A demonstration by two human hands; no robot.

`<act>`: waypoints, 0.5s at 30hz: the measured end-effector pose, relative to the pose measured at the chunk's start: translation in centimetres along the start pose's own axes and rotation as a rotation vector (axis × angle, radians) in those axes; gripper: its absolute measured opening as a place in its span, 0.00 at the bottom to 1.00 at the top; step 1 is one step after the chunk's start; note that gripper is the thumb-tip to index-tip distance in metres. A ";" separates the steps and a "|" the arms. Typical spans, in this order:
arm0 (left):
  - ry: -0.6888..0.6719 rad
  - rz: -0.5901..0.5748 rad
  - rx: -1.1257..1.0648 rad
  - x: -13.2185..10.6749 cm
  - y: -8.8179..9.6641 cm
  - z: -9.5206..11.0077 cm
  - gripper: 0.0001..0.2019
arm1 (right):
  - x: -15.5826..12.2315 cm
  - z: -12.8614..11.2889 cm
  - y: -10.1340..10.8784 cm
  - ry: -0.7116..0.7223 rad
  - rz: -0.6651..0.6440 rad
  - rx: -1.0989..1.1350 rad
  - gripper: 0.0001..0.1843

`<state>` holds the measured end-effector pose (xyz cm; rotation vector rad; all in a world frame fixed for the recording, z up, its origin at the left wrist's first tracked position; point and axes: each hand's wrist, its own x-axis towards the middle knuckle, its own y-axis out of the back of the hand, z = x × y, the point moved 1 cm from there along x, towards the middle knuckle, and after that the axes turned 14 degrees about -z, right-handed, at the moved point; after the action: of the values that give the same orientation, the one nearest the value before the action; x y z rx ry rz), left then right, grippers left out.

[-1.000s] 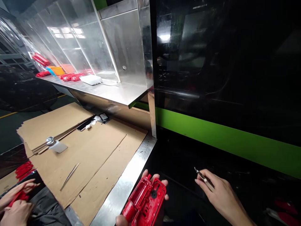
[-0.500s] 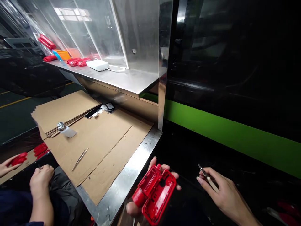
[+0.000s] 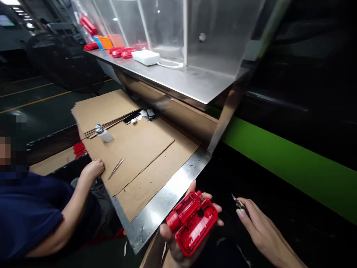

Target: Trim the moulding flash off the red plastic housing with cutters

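Fingers [image 3: 208, 197] of the left hand [image 3: 181, 242] wrap the red housing [image 3: 192, 223] off the surface's [image 3: 167, 201] corner, right hand [image 3: 260, 230] pinching a small cutter [image 3: 237, 201]

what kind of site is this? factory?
Likely a plastics factory workstation. The left hand holds a red moulded housing, more red parts lie on the steel shelf, and a co-worker's hand rests on cardboard sheets beside a green-striped machine.

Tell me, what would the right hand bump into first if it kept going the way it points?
Probably the red part held in the left hand. The right hand and its small tool point up-left, roughly toward it, though depth is unclear.
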<state>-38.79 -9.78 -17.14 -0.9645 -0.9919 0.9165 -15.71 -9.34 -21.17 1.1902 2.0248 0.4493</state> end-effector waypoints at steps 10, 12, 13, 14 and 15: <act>0.164 0.390 0.885 -5.2 7.3 8.9 0.53 | 20.7 -5.3 -10.6 0.519 -0.218 -0.551 0.27; 0.454 0.558 1.417 -4.4 9.9 13.0 0.60 | 22.4 -6.5 -12.7 0.538 -0.243 -0.600 0.31; 0.521 0.612 1.597 -3.5 11.2 15.2 0.59 | 22.6 -6.7 -13.5 0.534 -0.231 -0.617 0.34; 0.568 0.642 1.746 -2.1 12.6 17.5 0.56 | 22.2 -6.4 -14.2 0.522 -0.209 -0.631 0.36; 0.603 0.645 1.864 -0.5 14.0 19.8 0.53 | 21.4 -5.9 -14.6 0.517 -0.174 -0.637 0.38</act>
<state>-59.99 -1.71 -25.55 0.1853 0.8388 1.4022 -35.34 1.97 -35.14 0.5303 2.1201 1.3001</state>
